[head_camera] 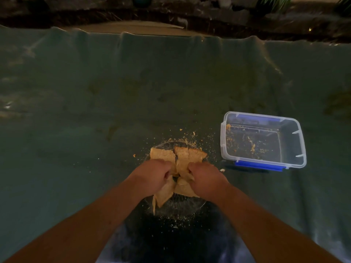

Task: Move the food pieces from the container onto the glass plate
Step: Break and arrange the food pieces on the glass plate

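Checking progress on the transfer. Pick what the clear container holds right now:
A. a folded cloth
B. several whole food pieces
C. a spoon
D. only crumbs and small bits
D: the clear container shows just scattered crumbs on its floor, while the large food pieces lie on the glass plate under both hands.

A wrinkled green cloth point(171, 88) covers the bench. On it sit a glass plate point(182, 205) near the front edge and, just to its right, a clear container point(292, 149) with blue clips. Crumbs point(190, 134) lie scattered on the cloth around the plate.
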The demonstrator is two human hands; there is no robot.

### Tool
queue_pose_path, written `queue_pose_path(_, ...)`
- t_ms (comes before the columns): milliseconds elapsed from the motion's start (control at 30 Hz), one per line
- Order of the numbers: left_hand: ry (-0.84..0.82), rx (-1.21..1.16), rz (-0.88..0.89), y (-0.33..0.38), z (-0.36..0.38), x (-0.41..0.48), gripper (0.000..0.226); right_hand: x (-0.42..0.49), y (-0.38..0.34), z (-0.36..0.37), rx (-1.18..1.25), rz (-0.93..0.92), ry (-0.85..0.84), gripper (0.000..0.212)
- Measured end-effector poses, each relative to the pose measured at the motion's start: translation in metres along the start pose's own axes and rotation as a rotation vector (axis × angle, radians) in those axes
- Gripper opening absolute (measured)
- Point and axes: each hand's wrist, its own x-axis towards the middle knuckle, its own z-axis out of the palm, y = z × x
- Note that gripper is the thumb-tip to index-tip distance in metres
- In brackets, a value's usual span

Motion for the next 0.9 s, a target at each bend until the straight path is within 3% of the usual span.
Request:
queue_pose_path(67, 0.039, 0.097, 0.06, 0.002, 0.001, 0.003, 0.019, -0.001, -0.002, 0.005, -0.13, -0.023, 0.091, 0.04)
queue_pose_path(167, 0.091, 0.311, 0.053, 0.002, 0.014, -0.002, 0.05, -0.005, -0.008, 0.016, -0.143, 0.001, 0.197, 0.059)
queue_pose_path(333, 0.22, 0.263, 0.008, 0.004, 0.044, -0.018, 0.066, -0.004, -0.02, 0.048, -0.069, 0.074, 0.222, 0.076)
queue_pose_path(633, 0.222, 0.166, 0.024, -0.007, 0.055, -0.024, 0.07, -0.013, -0.01, 0.045, -0.105, -0.043, 0.226, 0.071)
queue_pose_path(900, 0.302, 0.096, -0.005, -0.003, 0.039, -0.027, 0.043, -0.009, -0.002, 0.026, -0.015, -0.052, 0.171, 0.04)
